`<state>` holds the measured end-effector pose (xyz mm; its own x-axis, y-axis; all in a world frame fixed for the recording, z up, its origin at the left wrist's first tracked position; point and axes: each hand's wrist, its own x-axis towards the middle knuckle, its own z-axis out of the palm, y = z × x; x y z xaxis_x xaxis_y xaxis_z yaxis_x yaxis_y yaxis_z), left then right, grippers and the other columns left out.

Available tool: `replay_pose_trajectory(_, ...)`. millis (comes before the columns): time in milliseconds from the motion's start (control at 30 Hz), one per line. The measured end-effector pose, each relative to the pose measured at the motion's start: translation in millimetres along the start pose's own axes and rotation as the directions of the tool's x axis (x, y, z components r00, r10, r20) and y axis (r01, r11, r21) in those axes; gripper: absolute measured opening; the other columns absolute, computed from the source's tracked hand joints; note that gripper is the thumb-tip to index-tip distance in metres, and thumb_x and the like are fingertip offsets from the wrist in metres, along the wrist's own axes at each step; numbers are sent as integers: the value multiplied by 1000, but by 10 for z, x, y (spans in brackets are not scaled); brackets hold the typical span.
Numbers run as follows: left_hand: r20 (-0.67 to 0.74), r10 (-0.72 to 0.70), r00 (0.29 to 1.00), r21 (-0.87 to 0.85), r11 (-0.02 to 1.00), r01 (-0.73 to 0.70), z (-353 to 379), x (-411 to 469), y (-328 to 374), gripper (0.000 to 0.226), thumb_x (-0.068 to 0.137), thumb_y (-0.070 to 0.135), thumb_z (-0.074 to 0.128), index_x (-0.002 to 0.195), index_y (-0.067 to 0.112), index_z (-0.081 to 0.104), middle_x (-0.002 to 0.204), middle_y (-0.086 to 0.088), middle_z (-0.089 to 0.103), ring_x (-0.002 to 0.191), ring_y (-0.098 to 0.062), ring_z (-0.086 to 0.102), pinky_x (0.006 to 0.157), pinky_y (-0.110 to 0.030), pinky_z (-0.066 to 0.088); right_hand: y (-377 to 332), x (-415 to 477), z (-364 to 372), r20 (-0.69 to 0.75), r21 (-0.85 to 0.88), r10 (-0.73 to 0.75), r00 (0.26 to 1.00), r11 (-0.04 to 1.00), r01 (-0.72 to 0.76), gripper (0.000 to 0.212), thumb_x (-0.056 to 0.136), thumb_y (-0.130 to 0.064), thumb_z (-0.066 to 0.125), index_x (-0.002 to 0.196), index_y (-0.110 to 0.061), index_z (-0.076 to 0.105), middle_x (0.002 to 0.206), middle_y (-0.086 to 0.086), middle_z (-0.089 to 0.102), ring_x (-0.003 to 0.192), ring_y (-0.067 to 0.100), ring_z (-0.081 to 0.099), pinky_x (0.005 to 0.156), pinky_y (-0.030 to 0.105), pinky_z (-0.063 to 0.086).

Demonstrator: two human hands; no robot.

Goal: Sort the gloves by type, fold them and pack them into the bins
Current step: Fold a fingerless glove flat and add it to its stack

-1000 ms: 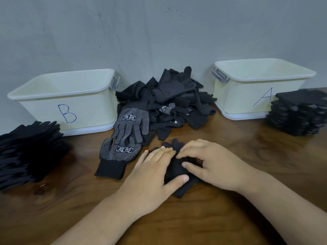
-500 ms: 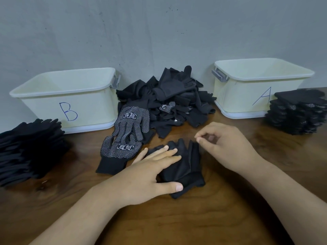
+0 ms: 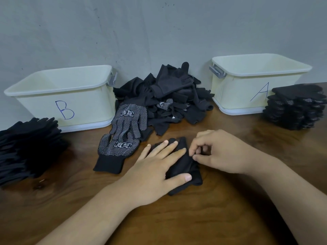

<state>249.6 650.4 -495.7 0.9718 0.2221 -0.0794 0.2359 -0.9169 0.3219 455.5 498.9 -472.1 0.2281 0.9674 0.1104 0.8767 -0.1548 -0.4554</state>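
Note:
A plain black glove (image 3: 184,170) lies folded on the wooden table (image 3: 177,218) in front of me. My left hand (image 3: 155,170) presses flat on it, fingers spread. My right hand (image 3: 217,151) pinches the glove's right edge between thumb and fingers. A white-dotted black glove (image 3: 122,135) lies flat just to the left. Behind them is a loose heap of black gloves (image 3: 164,98). A cream bin marked B (image 3: 63,98) stands at the back left and a cream bin marked A (image 3: 254,82) at the back right.
A stack of plain black gloves (image 3: 26,145) sits at the far left beside bin B. A stack of folded dotted gloves (image 3: 297,106) sits at the far right beside bin A. A grey wall (image 3: 159,32) rises right behind the bins.
My right hand lifted off the glove, then came back down and now pinches its right edge. My left hand stayed pressed on the glove.

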Motion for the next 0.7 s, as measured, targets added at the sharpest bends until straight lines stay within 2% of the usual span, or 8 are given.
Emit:
replay_pose_trajectory(100,71,75,995,-25,997,-73,-80,-8,-60,75,94,85,33,162,59,13,169,36,-11,149,15,-27,131,-42,-13,-21,-49,-120,90,89,-1,996,996,-7,11,95,-32,78,85,-37,78,84,-13,68,77,10,62,69,22,49)
replay_pose_trajectory(200,80,107,991,-14,994,-106,-90,-30,-78,76,95,83,38,162,58,15,169,36,-9,149,16,-27,131,-41,-12,-29,-25,-127,88,100,24,996,994,-33,23,96,-44,75,77,-32,78,79,-8,70,68,8,60,63,24,46)
replay_pose_trajectory(300,65,96,993,23,995,-97,-73,-47,-47,81,96,84,34,165,53,5,169,35,-15,149,14,-29,132,-41,-9,-26,-1,-63,56,-16,70,996,997,-69,21,90,-57,76,82,-38,76,81,-14,71,75,7,65,68,31,54)
replay_pose_trajectory(433,78,71,994,100,992,-78,-60,-44,-12,90,93,88,26,165,49,-11,168,32,-25,148,10,-36,132,-44,-10,11,-27,-70,89,35,100,991,994,-104,26,78,-64,84,90,-44,74,89,-16,68,78,4,64,72,30,55)
replay_pose_trajectory(633,47,72,996,132,988,-78,-28,-46,-18,97,93,88,29,166,42,-15,169,29,-26,149,8,-36,132,-45,-10,51,-26,-115,183,20,113,977,993,-119,42,73,-65,87,103,-45,67,97,-13,62,79,0,56,70,22,45)
replay_pose_trajectory(700,2,93,996,70,993,-93,-18,-35,-54,97,93,88,31,168,41,-9,171,29,-19,152,9,-29,132,-42,-8,39,-36,-106,189,49,108,976,992,-119,40,75,-62,88,103,-45,67,95,-12,62,74,0,55,68,22,44)
